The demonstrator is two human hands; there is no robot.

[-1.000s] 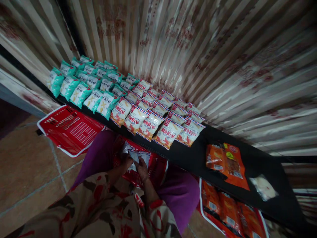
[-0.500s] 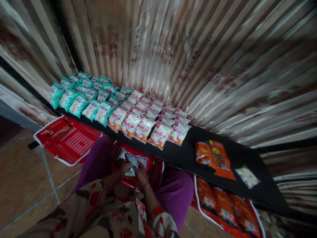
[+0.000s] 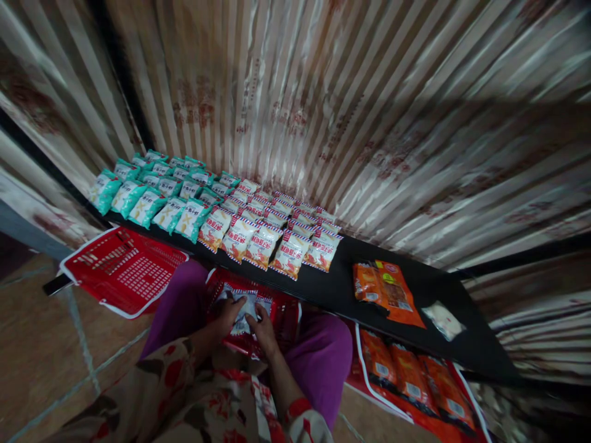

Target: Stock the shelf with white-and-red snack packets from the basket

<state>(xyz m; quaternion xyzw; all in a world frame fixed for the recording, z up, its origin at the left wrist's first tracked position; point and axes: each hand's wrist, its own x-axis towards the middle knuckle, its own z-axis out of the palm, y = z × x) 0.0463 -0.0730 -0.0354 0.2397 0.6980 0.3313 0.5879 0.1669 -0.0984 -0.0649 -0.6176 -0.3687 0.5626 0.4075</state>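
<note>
A red basket (image 3: 282,317) rests on my lap and holds white snack packets (image 3: 243,303). My left hand (image 3: 227,315) and my right hand (image 3: 262,326) are both inside it, fingers curled on the packets. In front of me a black shelf (image 3: 341,292) carries rows of red-and-white snack packets (image 3: 265,237) and, to their left, teal snack packets (image 3: 148,194).
An empty red basket (image 3: 122,271) sits on the tiled floor at the left. Orange packets (image 3: 388,292) and a pale bag (image 3: 443,320) lie on the shelf's right part. A tray of orange packets (image 3: 413,378) sits below at the right. Corrugated metal sheeting (image 3: 369,123) backs the shelf.
The view has tilted up and pulled back, so the shelf and packets sit lower and smaller. Both hands stay in the lap basket on the white packets.
</note>
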